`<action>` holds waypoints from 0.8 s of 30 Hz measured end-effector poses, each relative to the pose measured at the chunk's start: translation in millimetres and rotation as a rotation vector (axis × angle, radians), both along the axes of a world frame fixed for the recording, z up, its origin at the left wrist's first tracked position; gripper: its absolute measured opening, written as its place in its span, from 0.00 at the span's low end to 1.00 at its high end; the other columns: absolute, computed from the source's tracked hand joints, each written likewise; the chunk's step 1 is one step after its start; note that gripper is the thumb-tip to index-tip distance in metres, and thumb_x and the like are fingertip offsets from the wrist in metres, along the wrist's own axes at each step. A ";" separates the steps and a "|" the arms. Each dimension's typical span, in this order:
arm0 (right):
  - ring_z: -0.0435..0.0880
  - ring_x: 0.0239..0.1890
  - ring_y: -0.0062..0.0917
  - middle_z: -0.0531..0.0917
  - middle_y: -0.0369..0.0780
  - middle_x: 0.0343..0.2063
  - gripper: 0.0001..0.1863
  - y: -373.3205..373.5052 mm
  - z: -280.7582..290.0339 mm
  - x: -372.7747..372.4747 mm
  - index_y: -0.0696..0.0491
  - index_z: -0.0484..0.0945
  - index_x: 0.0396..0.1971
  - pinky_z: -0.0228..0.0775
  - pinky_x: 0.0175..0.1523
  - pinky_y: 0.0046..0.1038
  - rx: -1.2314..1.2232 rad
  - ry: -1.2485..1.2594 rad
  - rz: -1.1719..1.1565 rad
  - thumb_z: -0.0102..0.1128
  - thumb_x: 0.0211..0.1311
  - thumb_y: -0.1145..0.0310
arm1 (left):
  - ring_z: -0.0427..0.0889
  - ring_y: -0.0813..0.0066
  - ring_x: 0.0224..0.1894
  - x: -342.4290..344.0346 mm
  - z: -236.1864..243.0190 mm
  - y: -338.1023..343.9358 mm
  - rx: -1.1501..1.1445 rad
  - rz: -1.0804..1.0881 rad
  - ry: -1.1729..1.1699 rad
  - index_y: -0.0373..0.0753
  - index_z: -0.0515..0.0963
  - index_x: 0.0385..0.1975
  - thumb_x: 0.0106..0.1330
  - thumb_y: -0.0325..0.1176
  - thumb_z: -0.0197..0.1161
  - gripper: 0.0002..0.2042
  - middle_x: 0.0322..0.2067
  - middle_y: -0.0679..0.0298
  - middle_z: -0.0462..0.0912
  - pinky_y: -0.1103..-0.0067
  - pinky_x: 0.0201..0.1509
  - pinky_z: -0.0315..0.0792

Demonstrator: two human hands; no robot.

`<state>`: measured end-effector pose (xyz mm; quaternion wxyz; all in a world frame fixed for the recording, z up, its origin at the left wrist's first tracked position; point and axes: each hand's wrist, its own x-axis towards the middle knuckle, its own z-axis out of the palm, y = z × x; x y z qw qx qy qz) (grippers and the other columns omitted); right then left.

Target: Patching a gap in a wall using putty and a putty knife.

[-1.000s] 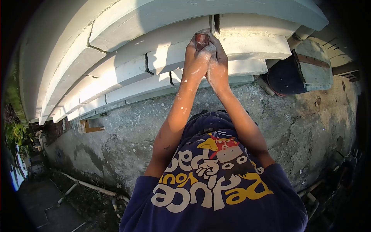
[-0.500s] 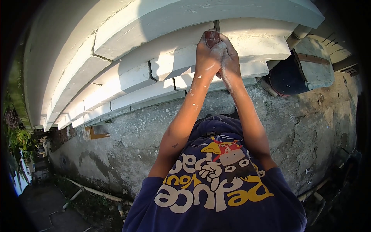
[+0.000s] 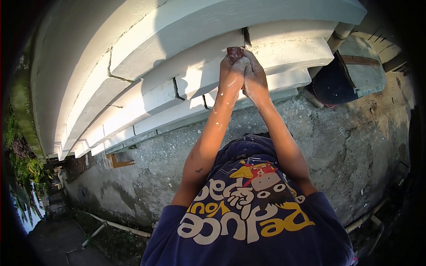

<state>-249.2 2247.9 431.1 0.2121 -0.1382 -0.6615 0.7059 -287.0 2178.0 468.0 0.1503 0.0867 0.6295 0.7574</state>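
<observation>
My left hand (image 3: pixel 229 77) and my right hand (image 3: pixel 255 79) are pressed together in front of me, with white dust on the skin. Both sets of fingers close around a small reddish-brown piece (image 3: pixel 235 54) that looks like folded sandpaper. Its upper end sticks out past the thumbs, while a little red shows below between the wrists. The hands are over the white stepped moulding (image 3: pixel 284 53), and the fingers' far side is hidden. Whether the piece touches the moulding I cannot tell.
Dark joints (image 3: pixel 177 90) split the moulding into lengths. A rough grey concrete surface (image 3: pixel 146 173) runs beneath it. On the right stands a dark rounded container (image 3: pixel 333 84) with a pale board-like cover (image 3: pixel 364 66). Pale pipes (image 3: pixel 117 226) lie at lower left, near green plants (image 3: pixel 26 173).
Both hands, still clasped around the reddish-brown piece, have come slightly left and closer to my body. The view has also shifted a little.
</observation>
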 end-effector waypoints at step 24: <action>0.61 0.11 0.10 0.70 0.29 0.18 0.22 24.9 30.4 18.4 0.50 0.71 0.68 0.48 0.14 0.17 -0.354 -0.017 0.173 0.36 0.80 0.70 | 0.73 0.79 0.35 11.0 15.9 21.5 0.023 -0.067 -0.082 0.36 0.73 0.40 0.63 0.23 0.53 0.07 0.31 0.67 0.73 0.77 0.40 0.72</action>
